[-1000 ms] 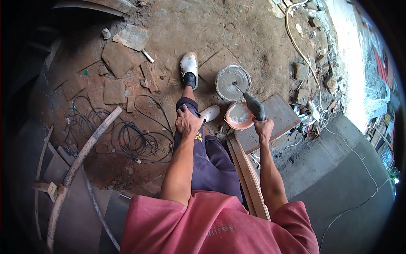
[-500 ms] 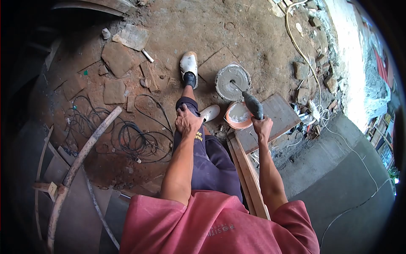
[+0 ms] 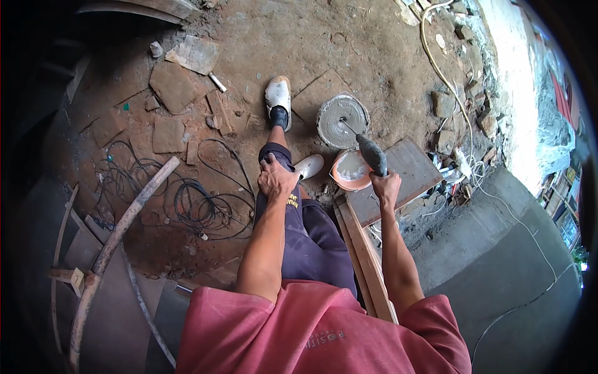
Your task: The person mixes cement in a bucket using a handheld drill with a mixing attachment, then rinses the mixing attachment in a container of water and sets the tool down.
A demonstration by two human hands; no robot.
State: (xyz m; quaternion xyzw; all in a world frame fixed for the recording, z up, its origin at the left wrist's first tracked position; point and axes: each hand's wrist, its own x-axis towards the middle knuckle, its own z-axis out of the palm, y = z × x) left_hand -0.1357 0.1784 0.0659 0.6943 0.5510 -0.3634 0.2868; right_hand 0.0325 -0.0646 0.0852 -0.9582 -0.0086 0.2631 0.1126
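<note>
Mixing drill (image 3: 372, 154) held by right hand (image 3: 387, 187), right of frame centre, grip wrapped round its rear end; rod (image 3: 350, 127) dipped into grey mix (image 3: 333, 129) in bucket (image 3: 319, 125), upper centre; orange bucket (image 3: 356, 185) seen just below; left hand (image 3: 278, 179) laid on trouser leg (image 3: 314, 240), frame centre, whether cloth is pinched can't be told

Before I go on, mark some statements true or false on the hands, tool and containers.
1. The right hand grips a dark grey-green, drill-like tool. True.
2. The tool's thin shaft reaches into a round, pale bucket of grey mix. True.
3. The left hand holds the bucket's rim. False: the left hand is on the dark trouser leg near the knee.
4. A round orange container stands beside the bucket. True.
5. The orange container holds black liquid. False: its contents look whitish.
</note>
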